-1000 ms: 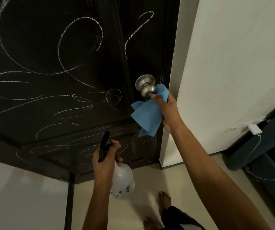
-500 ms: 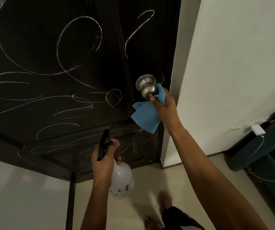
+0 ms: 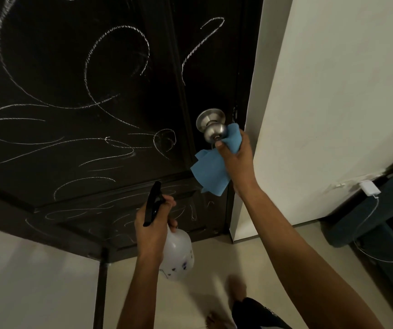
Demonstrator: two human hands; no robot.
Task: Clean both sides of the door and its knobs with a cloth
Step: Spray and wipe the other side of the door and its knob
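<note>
Head view, spray bottle: the left hand [image 3: 154, 230] has its grip curled round the neck of a translucent white spray bottle [image 3: 177, 255] with a black trigger head, held low in front of the door's lower panel; how much liquid is in it cannot be told, though small dark specks show on its lower wall.
Head view, cloth: the right hand [image 3: 237, 157] holds a blue cloth [image 3: 211, 173] in a closed grip, the thumb over the front, one bunched end pressed to the right side of the knob and the loose end hanging below the hand.
Head view, knob: a round brushed-metal door knob [image 3: 214, 131] on a round plate stands near the right edge of the door.
Head view, door: the dark panelled door [image 3: 84, 79] is covered with looping white chalk scribbles on both the large upper panel and the lower panel.
Head view, edges: the door's right edge sits against a dark frame, just beside a white wall [image 3: 333, 91].
Head view, room: pale tiled floor [image 3: 214, 269] lies under the arms, with a bare foot near the bottom edge; a dark cabinet [image 3: 380, 222] with a white charger and cord stands at the right, well apart from the door.
</note>
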